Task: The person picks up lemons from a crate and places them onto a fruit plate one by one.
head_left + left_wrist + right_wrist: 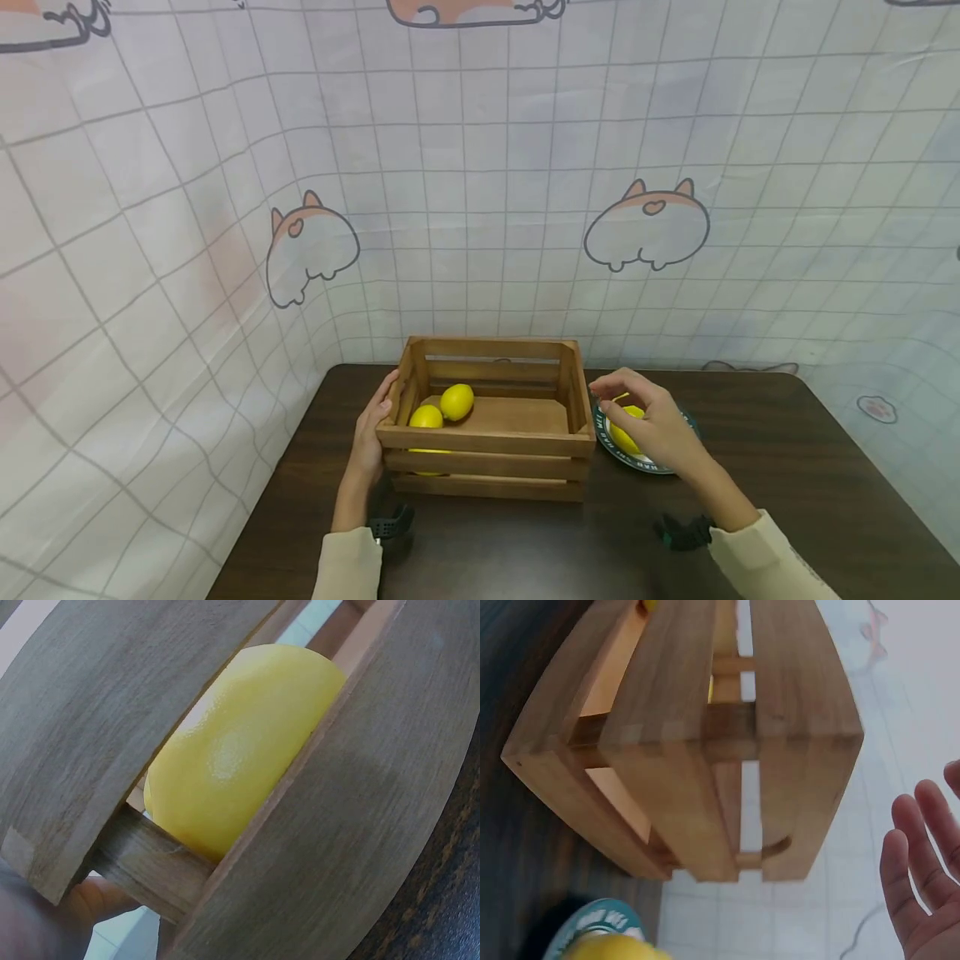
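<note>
A slatted wooden crate [487, 445] stands on the dark table with several yellow lemons in its left part, one of them a lemon [457, 402]. My left hand [367, 437] rests against the crate's left side; in the left wrist view a lemon [240, 750] shows between the slats. Above a round plate [651, 466] right of the crate hangs my right hand [656, 423], fingers loosely bent and apart, with nothing between them. A lemon [624, 437] lies on that plate, partly hidden by the hand.
The dark wooden table [765, 467] reaches back to a grid-patterned cloth [480, 167] with cartoon animal prints, which also hangs along the left side. Dark straps are on both wrists.
</note>
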